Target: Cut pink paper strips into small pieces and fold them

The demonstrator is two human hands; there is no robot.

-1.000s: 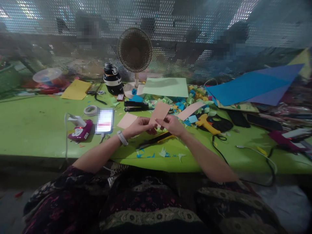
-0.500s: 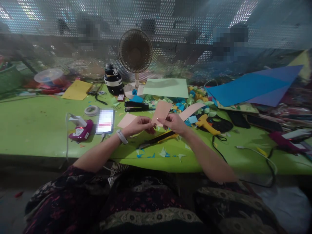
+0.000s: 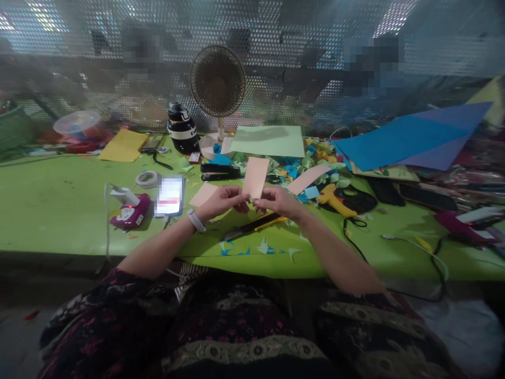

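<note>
A small rectangle of pink paper is held up between both hands. My left hand pinches its lower left corner, and my right hand grips the lower right one. Below the hands lies a pair of scissors with black and yellow handles, partly covered. Another pink paper piece rests beside my left hand. A longer pink paper strip lies past my right hand, near a small light-blue paper square.
A black stapler, a phone with its screen lit and a tape roll lie on the green table. Behind stand a fan and a bottle. At right are a yellow glue gun and blue sheets.
The pink paper has turned more upright and shifted slightly left. My right hand has moved a little left and down, closer to my left hand, which now grips the paper's lower corner.
</note>
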